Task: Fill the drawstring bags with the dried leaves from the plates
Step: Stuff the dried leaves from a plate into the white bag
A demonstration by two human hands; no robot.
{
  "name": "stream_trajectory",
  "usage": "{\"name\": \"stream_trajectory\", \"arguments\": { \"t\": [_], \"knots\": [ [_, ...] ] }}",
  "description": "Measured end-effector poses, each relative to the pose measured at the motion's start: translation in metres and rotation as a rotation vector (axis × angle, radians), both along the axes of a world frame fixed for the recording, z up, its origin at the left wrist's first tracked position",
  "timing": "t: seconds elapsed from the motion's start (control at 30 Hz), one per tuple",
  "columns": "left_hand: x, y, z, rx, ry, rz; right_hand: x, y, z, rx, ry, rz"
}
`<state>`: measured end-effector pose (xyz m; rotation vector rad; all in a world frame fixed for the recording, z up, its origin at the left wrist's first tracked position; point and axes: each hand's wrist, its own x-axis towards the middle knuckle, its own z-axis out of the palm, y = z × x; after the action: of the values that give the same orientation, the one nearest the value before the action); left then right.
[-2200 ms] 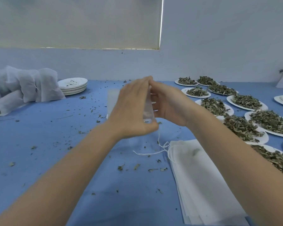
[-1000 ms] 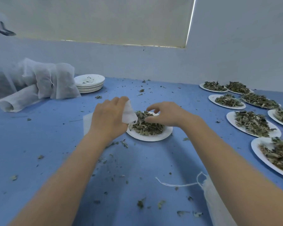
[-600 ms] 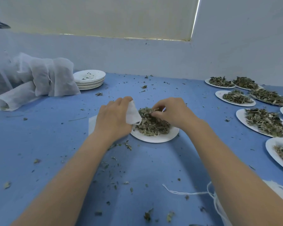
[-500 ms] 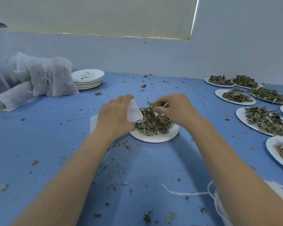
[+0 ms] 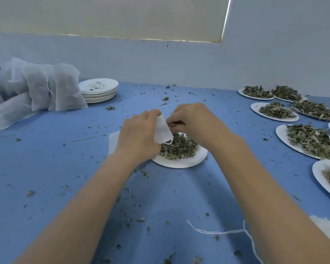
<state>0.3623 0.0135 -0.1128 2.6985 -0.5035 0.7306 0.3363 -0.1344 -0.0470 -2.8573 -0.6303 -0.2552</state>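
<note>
My left hand (image 5: 139, 136) grips a white drawstring bag (image 5: 162, 130) by its mouth, just above the left rim of a white plate (image 5: 181, 161) on the blue table. The plate holds a heap of dried leaves (image 5: 178, 146). My right hand (image 5: 196, 122) has its fingers curled round a pinch of leaves right at the bag's opening. The rest of the bag lies behind my left hand, with a corner showing on the table.
Several plates of dried leaves (image 5: 311, 141) line the right side. A stack of used plates (image 5: 98, 90) and several filled bags (image 5: 36, 88) sit at the far left. Flat bags with loose strings (image 5: 217, 232) lie near right. Leaf crumbs litter the table.
My right hand picked leaves off the plate and lifted them left to the bag's mouth. My left hand has kept its hold on the bag.
</note>
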Motion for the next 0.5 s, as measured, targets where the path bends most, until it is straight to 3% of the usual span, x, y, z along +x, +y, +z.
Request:
{"name": "stream_trajectory", "arguments": {
  "t": [0.13,0.27,0.33,0.5],
  "knots": [
    [-0.003,-0.003,-0.003,-0.094,0.045,-0.042,0.001,0.0,-0.008,0.082,-0.071,0.054],
    [-0.004,-0.004,-0.001,-0.247,0.086,-0.07,-0.002,-0.004,-0.01,0.507,0.13,0.08],
    [-0.006,-0.004,0.002,-0.319,0.096,-0.078,-0.002,-0.005,-0.011,0.624,0.167,0.072],
    [-0.007,-0.004,0.005,-0.358,0.099,-0.094,-0.001,0.006,-0.013,0.513,0.051,0.048]
  ]
}}
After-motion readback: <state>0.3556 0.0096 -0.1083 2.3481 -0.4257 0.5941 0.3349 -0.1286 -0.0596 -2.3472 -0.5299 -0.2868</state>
